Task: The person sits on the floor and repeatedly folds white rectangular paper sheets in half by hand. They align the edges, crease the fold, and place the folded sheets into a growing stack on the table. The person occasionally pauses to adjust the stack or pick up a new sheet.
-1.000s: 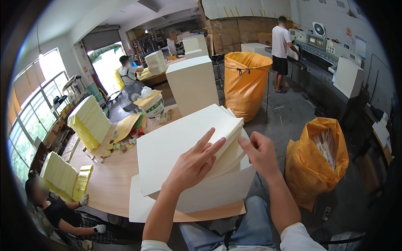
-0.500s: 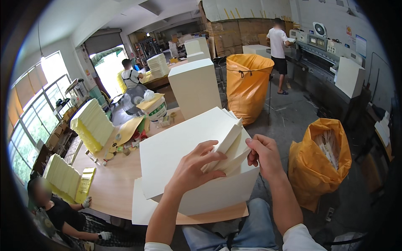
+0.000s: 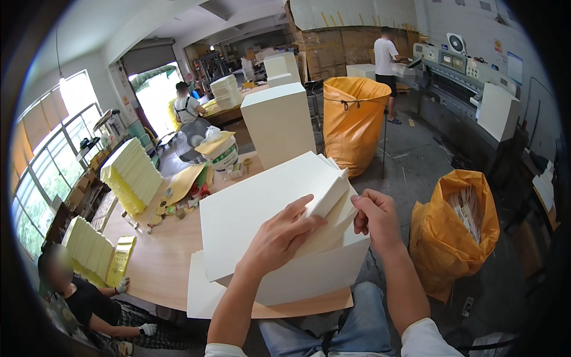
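Note:
A thick stack of white paper sheets (image 3: 250,205) lies on the table in front of me. At its right corner a lifted bundle of sheets (image 3: 331,191) is bent back, with several looser sheets fanned out below it. My left hand (image 3: 284,233) rests on the stack beside this bundle, its fingers stretched out and apart. Thumb and bent fingers of my right hand (image 3: 377,219) pinch the edge of the fanned sheets; how many are between them I cannot tell.
Orange sacks stand right of the table, one tall (image 3: 354,125), one holding paper strips (image 3: 455,232). A tall white paper stack (image 3: 278,128) and a white bucket (image 3: 221,153) stand beyond. Yellowish stacks (image 3: 134,175) line the left, near a gloved person (image 3: 98,309). Other people work farther back.
My left hand's fingers have straightened and slid off the lower sheets onto the stack's top. My right hand keeps its pinch. The person at the far machine has turned and shifted left.

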The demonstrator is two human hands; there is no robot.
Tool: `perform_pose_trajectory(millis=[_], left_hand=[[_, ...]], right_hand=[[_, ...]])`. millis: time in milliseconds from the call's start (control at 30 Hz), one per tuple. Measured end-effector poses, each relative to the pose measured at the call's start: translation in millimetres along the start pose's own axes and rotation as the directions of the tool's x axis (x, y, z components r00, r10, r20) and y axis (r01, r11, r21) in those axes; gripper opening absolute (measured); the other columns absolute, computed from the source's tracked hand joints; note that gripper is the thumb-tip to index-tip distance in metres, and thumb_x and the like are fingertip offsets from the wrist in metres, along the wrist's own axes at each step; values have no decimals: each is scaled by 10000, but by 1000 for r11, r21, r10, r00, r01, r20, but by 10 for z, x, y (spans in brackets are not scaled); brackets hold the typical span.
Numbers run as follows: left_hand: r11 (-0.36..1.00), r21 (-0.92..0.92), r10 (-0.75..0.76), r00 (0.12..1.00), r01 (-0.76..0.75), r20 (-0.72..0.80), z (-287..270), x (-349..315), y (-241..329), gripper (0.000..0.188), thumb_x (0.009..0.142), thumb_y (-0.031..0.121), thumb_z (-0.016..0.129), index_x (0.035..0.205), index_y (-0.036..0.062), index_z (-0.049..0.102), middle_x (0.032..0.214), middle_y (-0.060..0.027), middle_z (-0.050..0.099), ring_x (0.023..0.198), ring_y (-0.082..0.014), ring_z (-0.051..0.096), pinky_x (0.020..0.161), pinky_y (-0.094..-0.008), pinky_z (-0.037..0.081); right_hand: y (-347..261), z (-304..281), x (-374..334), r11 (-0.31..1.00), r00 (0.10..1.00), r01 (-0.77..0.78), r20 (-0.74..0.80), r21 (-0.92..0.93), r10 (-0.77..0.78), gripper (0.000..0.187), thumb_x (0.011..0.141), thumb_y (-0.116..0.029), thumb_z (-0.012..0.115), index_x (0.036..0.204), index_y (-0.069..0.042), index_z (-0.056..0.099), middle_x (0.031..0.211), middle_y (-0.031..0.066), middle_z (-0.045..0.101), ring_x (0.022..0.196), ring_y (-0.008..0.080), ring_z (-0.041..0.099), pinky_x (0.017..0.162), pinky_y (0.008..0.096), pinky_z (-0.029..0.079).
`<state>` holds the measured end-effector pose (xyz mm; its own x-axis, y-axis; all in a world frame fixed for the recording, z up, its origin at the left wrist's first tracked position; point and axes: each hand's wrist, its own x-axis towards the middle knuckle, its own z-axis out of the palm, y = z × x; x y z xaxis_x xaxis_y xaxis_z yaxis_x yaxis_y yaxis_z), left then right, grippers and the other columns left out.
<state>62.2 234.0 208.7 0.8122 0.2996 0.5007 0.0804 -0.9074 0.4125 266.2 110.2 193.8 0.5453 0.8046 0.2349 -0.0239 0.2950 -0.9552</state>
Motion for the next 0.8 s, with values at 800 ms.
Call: perform_pose_trajectory(millis=[800], left_hand=[[998,60,-10,999,8,41,-53,22,153,450,753,209,912,1169,221,742,1429,-131,611,1208,-349,674,965,-431,590]], right_hand=[[-51,-34,26,966,993,-112,48,234,103,326,997,-175,644,698,-103,535,610,43,601,505,151,623,437,259,405]])
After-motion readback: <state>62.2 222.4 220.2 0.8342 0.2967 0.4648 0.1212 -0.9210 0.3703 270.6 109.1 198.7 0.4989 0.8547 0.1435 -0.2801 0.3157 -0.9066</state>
